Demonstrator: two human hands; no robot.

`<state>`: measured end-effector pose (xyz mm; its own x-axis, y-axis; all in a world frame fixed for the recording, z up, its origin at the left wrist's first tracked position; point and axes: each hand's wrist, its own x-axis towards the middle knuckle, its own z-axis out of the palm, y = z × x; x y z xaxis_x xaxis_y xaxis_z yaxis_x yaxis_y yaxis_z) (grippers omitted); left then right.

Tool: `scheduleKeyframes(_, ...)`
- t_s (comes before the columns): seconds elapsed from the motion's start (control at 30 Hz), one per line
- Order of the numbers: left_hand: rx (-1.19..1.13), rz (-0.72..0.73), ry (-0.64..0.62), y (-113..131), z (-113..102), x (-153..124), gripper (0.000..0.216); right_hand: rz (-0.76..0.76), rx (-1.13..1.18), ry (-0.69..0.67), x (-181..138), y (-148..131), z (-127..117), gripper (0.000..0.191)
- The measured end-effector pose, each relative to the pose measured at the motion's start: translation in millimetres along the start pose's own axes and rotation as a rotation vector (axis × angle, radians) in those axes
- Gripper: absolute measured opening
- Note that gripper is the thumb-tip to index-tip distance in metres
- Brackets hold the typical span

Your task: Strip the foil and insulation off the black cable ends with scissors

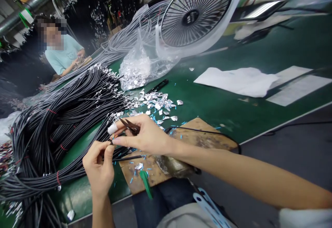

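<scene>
My left hand [100, 165] is closed, with thumb and forefinger pinching the end of a black cable [111, 143]. Thin coloured wires, orange among them, stick out of that end. My right hand [149, 134] holds dark snips [131, 127] against its palm, blades pointing left. Its thumb and a finger with a white cover [112, 128] meet at the wires, touching or nearly touching my left fingertips. Bundles of black cables [67, 117] with stripped, silvery ends lie to the left, some tied with red bands. Most of the held cable is hidden behind my hands.
A stained wooden board [207, 131] lies under my hands at the green table's edge. Beyond are foil scraps [158, 101], a black-handled tool [158, 86], a clear bag of foil [137, 70], a white fan [192, 17] and white sheets [236, 81]. Another person [62, 53] sits at far left.
</scene>
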<state>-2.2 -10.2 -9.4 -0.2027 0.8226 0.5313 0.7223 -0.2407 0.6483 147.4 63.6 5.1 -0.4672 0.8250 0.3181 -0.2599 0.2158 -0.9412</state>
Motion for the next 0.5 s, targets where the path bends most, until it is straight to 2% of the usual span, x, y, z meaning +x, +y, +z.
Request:
scheduleKeyframes(0.1,0.009,-0.003,0.005,0.7,1.8,-0.3,0.018,-0.085,-0.106,0.077,-3.3,2.5,1.8,0.013)
scheduleKeyframes(0.27,0.002,-0.042,0.028,0.9,3.7,-0.9,0.018,-0.281,-0.246,0.130,-9.0,6.3,1.3,0.020)
scheduleKeyframes(0.37,-0.021,-0.032,-0.002,0.8,2.0,0.1,0.021,-0.242,-0.279,0.115,-8.0,5.3,0.3,0.030)
scheduleKeyframes(0.5,-0.054,-0.078,-0.068,0.9,-0.4,1.1,0.029,-0.122,-0.152,0.000,-6.2,3.7,0.5,0.041)
